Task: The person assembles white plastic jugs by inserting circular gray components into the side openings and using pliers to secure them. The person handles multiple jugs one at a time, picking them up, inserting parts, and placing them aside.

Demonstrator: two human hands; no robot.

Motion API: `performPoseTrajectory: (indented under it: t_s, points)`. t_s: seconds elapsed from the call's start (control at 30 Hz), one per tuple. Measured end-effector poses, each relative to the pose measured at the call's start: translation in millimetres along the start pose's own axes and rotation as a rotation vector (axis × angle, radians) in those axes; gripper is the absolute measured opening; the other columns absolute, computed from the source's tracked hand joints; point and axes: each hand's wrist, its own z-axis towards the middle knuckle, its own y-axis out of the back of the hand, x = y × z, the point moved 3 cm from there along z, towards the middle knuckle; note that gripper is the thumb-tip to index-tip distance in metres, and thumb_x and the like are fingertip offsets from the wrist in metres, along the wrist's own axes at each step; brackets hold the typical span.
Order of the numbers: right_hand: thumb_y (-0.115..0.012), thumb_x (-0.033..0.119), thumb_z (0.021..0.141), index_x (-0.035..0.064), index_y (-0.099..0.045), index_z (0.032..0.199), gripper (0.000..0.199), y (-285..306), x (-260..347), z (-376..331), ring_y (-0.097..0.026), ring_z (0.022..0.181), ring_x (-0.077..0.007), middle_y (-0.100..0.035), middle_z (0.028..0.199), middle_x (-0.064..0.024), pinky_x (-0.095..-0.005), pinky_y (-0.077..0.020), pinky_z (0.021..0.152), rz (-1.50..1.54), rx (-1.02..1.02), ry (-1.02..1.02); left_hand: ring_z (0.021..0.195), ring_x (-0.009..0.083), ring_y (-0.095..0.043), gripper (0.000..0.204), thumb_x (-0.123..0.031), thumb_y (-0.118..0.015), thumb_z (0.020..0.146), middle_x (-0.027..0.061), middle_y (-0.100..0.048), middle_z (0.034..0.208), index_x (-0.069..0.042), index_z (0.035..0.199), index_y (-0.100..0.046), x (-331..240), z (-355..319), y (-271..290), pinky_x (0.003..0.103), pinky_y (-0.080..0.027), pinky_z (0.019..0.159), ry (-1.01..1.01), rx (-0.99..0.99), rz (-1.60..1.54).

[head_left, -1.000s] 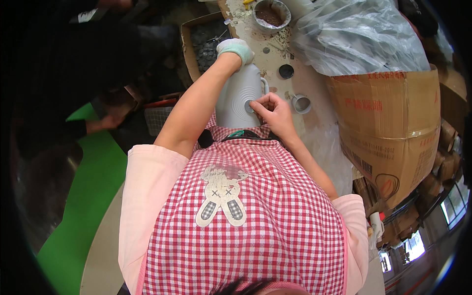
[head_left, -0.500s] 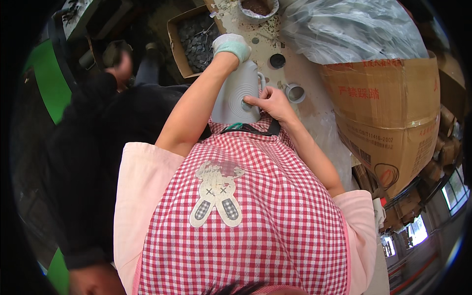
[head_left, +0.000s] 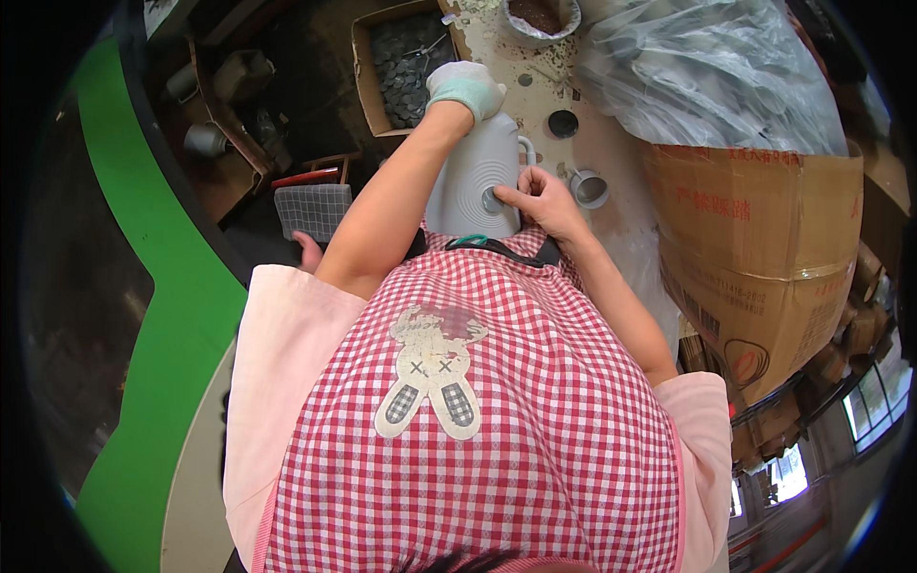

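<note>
A grey plastic jug (head_left: 468, 186) with concentric rings on its side lies against my checked apron. My left hand (head_left: 466, 88), in a white and mint glove, is closed over the jug's far end; its fingertips are hidden. Bare, my right hand (head_left: 543, 201) is at the jug's right side by the handle (head_left: 527, 151). Its thumb presses a small round grey disc (head_left: 490, 199) at the centre of the rings, and the other fingers are curled. Beyond my left hand is a cardboard box (head_left: 368, 91) holding many loose grey discs (head_left: 406, 57).
On the worktop (head_left: 611, 239) are a dark round cap (head_left: 563, 123), a grey cup (head_left: 588, 189) and a lined bowl of brown granules (head_left: 540, 17). A big carton (head_left: 764, 248) with clear plastic stands right. Another person's fingers (head_left: 308, 253) show beside my left forearm, near a checked cloth (head_left: 313, 212).
The person in black at the left has mostly gone from view, uncovering the green floor strip and the checked cloth. My hands keep their places on the jug; the view has shifted slightly.
</note>
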Motion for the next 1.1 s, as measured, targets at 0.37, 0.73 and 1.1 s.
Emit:
performPoseTrajectory:
  t_s: [0.37, 0.73, 1.1]
  points:
    - [-0.096, 0.034, 0.074, 0.0134, -0.049, 0.079, 0.051, -25.6, 24.6, 23.7, -0.042, 0.065, -0.0044, -0.045, 0.072, 0.0078, -0.0233, -0.0326, 0.057, -0.092, 0.141, 0.050, 0.110, 0.0383, -0.071, 0.065, -0.062, -0.056, 0.095, 0.0229, -0.074, 0.116, -0.004, 0.108, -0.080, 67.9, -5.5, -1.6, 0.046, -0.055, 0.095, 0.086, -0.016, -0.152]
    - [-0.097, 0.041, 0.069, -0.0054, -0.035, 0.156, 0.117, -82.3, 40.6, 57.4, -0.065, 0.120, -0.0278, -0.059, 0.141, -0.0249, -0.0396, -0.0535, 0.102, -0.403, 0.229, 0.114, 0.110, 0.0365, -0.072, 0.066, -0.064, -0.056, 0.094, 0.0209, -0.075, 0.115, -0.005, 0.108, -0.080, 153.8, -37.5, 7.6, 0.046, -0.056, 0.094, 0.250, -0.075, -0.249]
    - [-0.091, 0.035, 0.081, -0.0039, -0.039, 0.155, 0.099, -199.4, 115.8, 108.0, -0.060, 0.131, -0.0317, -0.058, 0.143, -0.0253, -0.0434, -0.0474, 0.111, -0.402, 0.328, 0.069, 0.109, 0.0422, -0.069, 0.071, -0.064, -0.051, 0.095, 0.0261, -0.072, 0.115, 0.000, 0.107, -0.079, 295.8, -18.7, 35.9, 0.046, -0.053, 0.098, 0.286, -0.089, -0.403]
